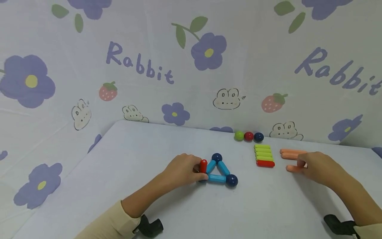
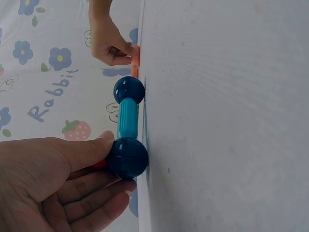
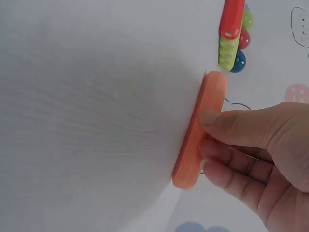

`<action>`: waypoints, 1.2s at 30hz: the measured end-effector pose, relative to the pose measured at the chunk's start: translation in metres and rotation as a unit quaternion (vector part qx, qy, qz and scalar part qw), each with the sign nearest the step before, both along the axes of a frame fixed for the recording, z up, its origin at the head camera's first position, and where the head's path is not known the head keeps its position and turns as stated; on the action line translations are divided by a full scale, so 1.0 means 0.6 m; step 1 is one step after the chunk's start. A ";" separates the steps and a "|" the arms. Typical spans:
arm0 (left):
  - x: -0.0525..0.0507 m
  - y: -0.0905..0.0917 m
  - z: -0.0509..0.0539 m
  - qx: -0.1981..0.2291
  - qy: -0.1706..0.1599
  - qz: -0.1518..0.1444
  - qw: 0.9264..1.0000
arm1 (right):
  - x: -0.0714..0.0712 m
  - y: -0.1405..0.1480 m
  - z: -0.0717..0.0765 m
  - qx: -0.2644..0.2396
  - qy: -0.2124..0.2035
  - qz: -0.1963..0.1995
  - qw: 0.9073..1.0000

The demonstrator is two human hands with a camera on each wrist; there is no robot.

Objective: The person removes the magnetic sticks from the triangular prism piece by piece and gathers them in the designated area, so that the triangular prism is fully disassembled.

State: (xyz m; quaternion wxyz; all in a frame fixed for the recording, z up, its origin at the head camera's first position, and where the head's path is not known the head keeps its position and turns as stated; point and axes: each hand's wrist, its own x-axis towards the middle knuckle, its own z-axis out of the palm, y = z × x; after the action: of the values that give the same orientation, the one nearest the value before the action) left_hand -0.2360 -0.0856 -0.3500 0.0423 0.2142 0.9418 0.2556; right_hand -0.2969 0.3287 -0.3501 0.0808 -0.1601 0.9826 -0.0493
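"What is recorded at left?"
"At the blue triangle (image 1: 217,179), a navy corner ball (image 2: 128,160) is gripped by the left hand (image 1: 183,171), a red rod (image 1: 203,166) set upright on it."
"And at right?"
"Past the lime rods (image 1: 263,153), an orange rod (image 3: 202,133) is pinched by the right hand (image 1: 320,168), near two others (image 1: 288,156)."

A white table (image 1: 268,205) spreads across the lower part of the head view. Just below mid-frame lies a triangle (image 1: 217,178) of light blue sticks (image 1: 223,168) and dark blue balls (image 1: 231,180). Right of that, by the far edge, sit three balls (image 1: 249,136) in a row — green, red, navy. Below them four lime sticks (image 1: 263,154) lie beside a red stick (image 1: 265,163) — and farther right, two orange sticks (image 1: 288,156) lie together.
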 end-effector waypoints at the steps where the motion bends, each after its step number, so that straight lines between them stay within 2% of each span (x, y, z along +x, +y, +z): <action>1: 0.000 0.000 -0.001 -0.001 0.000 -0.001 1.000 | 0.002 0.001 0.000 -0.002 -0.003 0.000 1.000; 8: 0.002 0.000 0.000 -0.007 -0.001 0.008 1.000 | 0.004 0.000 -0.001 -0.012 0.003 0.020 1.000; 20: 0.000 -0.001 -0.003 0.004 0.012 -0.007 1.000 | -0.023 -0.002 -0.005 -0.012 0.041 0.036 0.998; 27: -0.001 -0.003 -0.003 0.004 0.010 -0.010 1.000 | -0.036 -0.009 -0.005 -0.007 0.038 0.020 0.999; 36: -0.001 -0.001 -0.001 -0.001 0.006 -0.006 1.000 | -0.042 -0.011 -0.007 -0.008 0.037 -0.002 0.999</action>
State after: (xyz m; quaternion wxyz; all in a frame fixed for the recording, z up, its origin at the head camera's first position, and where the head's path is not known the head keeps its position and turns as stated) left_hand -0.2365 -0.0860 -0.3507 0.0387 0.2213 0.9410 0.2530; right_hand -0.3219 0.3222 -0.3544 0.0431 -0.1605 0.9848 -0.0515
